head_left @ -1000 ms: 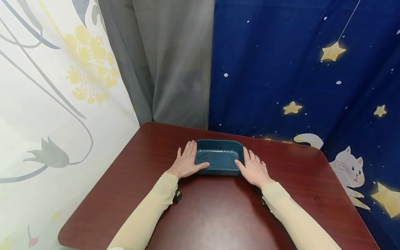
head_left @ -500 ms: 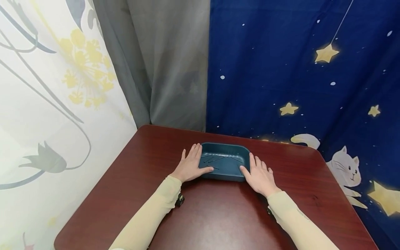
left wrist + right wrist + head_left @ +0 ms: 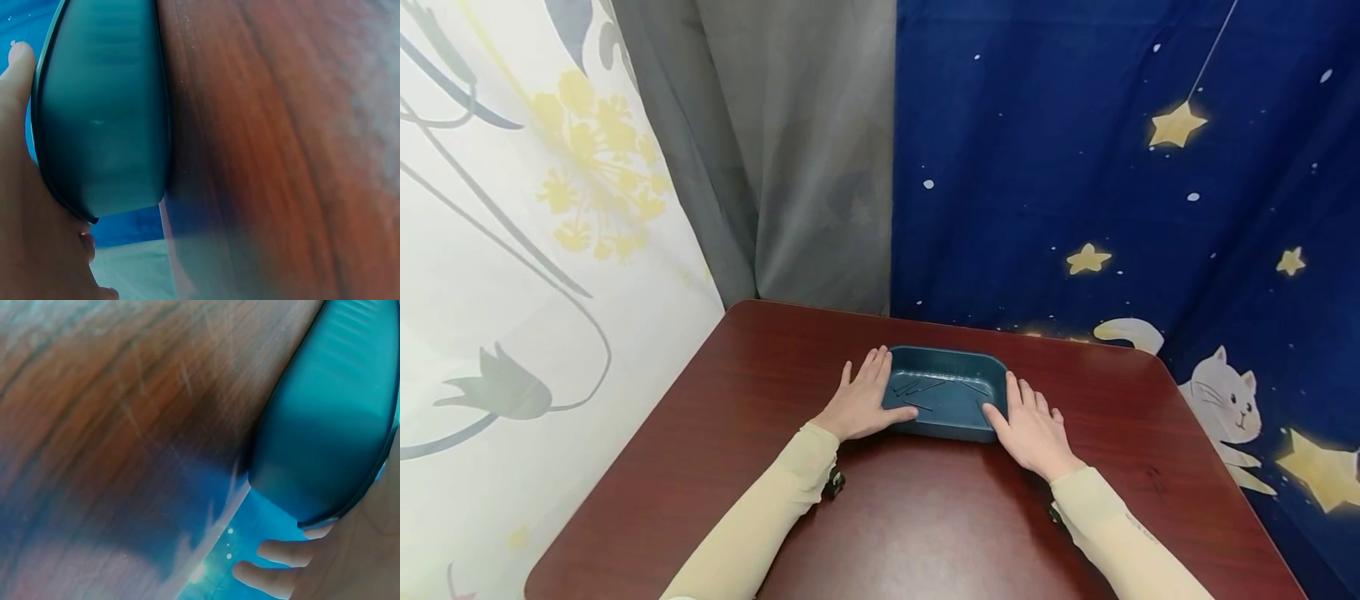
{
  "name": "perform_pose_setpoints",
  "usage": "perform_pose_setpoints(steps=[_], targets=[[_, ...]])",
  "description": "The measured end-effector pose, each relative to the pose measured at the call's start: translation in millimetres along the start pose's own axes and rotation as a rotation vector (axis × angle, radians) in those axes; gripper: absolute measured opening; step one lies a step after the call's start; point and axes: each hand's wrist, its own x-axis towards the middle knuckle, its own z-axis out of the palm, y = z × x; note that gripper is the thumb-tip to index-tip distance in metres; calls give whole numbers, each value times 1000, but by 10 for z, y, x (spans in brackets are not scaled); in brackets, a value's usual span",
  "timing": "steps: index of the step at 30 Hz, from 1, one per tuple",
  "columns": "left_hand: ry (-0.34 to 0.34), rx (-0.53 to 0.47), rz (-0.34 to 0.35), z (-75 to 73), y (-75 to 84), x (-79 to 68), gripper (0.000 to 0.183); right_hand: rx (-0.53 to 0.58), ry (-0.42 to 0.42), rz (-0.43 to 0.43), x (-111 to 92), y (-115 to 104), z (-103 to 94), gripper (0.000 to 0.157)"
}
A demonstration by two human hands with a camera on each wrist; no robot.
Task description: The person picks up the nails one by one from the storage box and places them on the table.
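Note:
A dark teal rectangular tray (image 3: pixel 947 432) sits on the table between both hands. Inside it lie several thin dark sticks (image 3: pixel 917 406), too small to identify. At the tray's left end rests my left hand (image 3: pixel 865 404), fingers straight along the outside and thumb over the near rim. On the opposite end, my right hand (image 3: pixel 1033 427) lies the same way, its thumb at the near right corner. Both wrist views show the tray's outer wall (image 3: pixel 103 119) from below its rim, with the palm against the rim; the sticks are hidden there.
The reddish-brown wooden table (image 3: pixel 910 517) has rounded corners. Behind it hang a grey curtain (image 3: pixel 823 167) and a blue star-patterned curtain (image 3: pixel 1037 150). A white floral curtain (image 3: pixel 550 333) borders the left side. Small dark devices (image 3: pixel 833 482) sit under the wrists.
The tray has slid a little to the right and nearer across the table, both hands moving along with it. The head view has shifted slightly; the hands keep their places on the tray.

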Motion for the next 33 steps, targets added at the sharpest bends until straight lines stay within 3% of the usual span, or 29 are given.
perform_pose_setpoints(steps=[10,19,27,33], targets=[[-50,-36,-32,-20,0,-81,124,6,-20,-30,12,-12,34,88],[-75,-63,-42,-44,11,-74,124,-52,-6,-101,74,-44,-79,89],[-92,-59,-41,-80,24,-51,124,-72,116,-296,254,-165,-219,57],[-92,-57,-28,-101,53,-2,122,-149,47,-331,352,-221,-227,42]])
